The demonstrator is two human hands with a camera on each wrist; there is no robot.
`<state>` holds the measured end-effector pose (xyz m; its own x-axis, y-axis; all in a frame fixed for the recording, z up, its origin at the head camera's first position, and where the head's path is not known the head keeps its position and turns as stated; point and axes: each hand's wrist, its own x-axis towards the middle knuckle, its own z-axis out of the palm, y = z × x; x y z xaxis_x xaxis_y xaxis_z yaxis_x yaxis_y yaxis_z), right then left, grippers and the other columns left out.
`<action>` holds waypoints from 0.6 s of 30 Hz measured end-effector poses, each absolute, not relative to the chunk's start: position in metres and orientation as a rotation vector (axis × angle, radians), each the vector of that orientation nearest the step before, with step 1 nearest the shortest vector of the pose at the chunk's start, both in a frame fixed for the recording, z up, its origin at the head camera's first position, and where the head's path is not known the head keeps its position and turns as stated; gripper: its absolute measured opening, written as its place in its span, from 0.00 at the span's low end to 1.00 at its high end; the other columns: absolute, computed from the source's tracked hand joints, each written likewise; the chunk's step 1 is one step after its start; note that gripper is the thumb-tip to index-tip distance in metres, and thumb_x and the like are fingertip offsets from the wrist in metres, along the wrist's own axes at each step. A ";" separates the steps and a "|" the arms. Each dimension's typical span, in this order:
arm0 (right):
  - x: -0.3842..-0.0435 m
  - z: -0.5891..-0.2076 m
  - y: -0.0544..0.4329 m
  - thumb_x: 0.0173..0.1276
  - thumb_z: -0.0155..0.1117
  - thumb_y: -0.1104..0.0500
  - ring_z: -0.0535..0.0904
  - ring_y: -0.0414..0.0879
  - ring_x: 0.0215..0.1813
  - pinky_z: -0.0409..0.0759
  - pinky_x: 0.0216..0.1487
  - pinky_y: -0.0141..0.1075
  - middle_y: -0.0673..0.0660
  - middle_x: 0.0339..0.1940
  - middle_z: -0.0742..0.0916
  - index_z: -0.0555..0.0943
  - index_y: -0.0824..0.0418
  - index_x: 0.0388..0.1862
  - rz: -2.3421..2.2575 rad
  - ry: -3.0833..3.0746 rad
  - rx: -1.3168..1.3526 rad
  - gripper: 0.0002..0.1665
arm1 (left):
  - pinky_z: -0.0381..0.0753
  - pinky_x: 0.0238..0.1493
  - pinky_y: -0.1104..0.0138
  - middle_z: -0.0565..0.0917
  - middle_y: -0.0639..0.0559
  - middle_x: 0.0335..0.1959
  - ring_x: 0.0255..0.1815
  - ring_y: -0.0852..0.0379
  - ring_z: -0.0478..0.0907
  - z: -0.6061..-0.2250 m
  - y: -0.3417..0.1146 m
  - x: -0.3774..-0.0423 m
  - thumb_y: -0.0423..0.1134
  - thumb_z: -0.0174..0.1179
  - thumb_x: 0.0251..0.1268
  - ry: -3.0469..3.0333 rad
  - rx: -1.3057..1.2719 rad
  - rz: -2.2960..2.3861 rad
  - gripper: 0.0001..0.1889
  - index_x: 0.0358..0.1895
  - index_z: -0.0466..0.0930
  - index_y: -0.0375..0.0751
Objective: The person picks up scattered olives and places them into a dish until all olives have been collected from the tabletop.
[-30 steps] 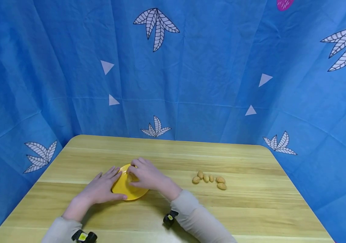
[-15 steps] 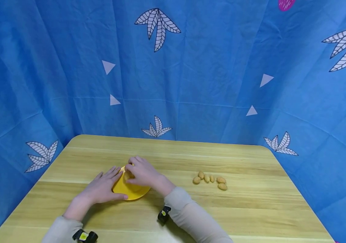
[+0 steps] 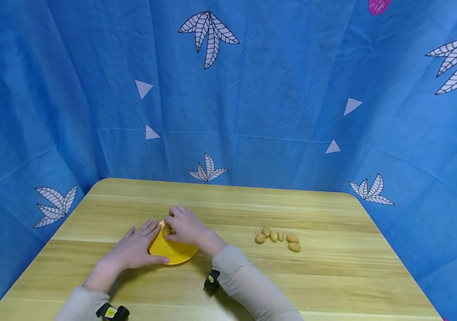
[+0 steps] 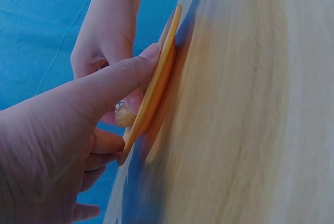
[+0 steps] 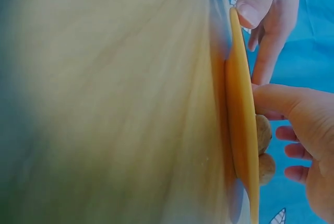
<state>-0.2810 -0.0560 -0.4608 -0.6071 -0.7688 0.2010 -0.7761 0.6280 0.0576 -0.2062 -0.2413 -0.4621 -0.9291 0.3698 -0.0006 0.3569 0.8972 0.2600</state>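
My left hand (image 3: 136,249) lies along the left side of a shallow yellow plate (image 3: 178,254). Its thumb stretches over the near rim, and its straight, spread fingers touch the left rim. Over the plate's far part bends my right hand (image 3: 186,227), with its fingers and thumb curled about a brown nut (image 3: 167,230). Close by the right thumb, two rounded nuts (image 5: 266,169) sit against the plate's inner face in the right wrist view. The left wrist view shows a rough brown nut (image 4: 124,117) beside the right fingertips; the fingers hide part of it.
Right of the plate, several loose brown nuts (image 3: 273,236) of differing sizes lie on the wooden table (image 3: 333,281). A blue curtain (image 3: 276,93) with leaf prints hangs behind the table's far edge. Black cameras (image 3: 211,281) are strapped to both wrists.
My right hand has shifted slightly left and away over the plate, and the brown nut at its fingers has shifted with it. The left hand and the loose nuts stay put.
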 end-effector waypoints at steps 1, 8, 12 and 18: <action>-0.282 -0.462 -0.056 0.64 0.65 0.39 0.66 0.41 0.45 0.68 0.45 0.30 0.47 0.45 0.76 0.78 0.47 0.39 0.051 -2.646 1.268 0.15 | 0.54 0.69 0.31 0.61 0.36 0.76 0.77 0.36 0.55 -0.463 -0.241 -0.207 0.76 0.58 0.49 3.012 0.575 0.397 0.58 0.74 0.59 0.34; -0.284 -0.463 -0.059 0.64 0.65 0.38 0.66 0.41 0.46 0.70 0.48 0.30 0.47 0.46 0.76 0.79 0.47 0.43 0.060 -2.677 1.247 0.17 | 0.54 0.69 0.32 0.61 0.36 0.75 0.77 0.36 0.55 -0.464 -0.241 -0.208 0.76 0.57 0.49 3.021 0.581 0.387 0.57 0.74 0.59 0.34; -0.285 -0.463 -0.061 0.64 0.65 0.37 0.67 0.41 0.48 0.71 0.50 0.30 0.47 0.47 0.77 0.80 0.47 0.45 0.060 -2.699 1.234 0.19 | 0.55 0.69 0.32 0.61 0.36 0.75 0.77 0.36 0.55 -0.464 -0.241 -0.207 0.76 0.58 0.49 3.029 0.587 0.382 0.57 0.73 0.60 0.33; -0.285 -0.463 -0.062 0.64 0.64 0.37 0.67 0.41 0.49 0.71 0.51 0.31 0.48 0.48 0.77 0.80 0.47 0.47 0.058 -2.718 1.218 0.20 | 0.54 0.69 0.32 0.61 0.37 0.76 0.77 0.36 0.55 -0.465 -0.242 -0.207 0.76 0.57 0.49 3.027 0.582 0.385 0.57 0.73 0.60 0.34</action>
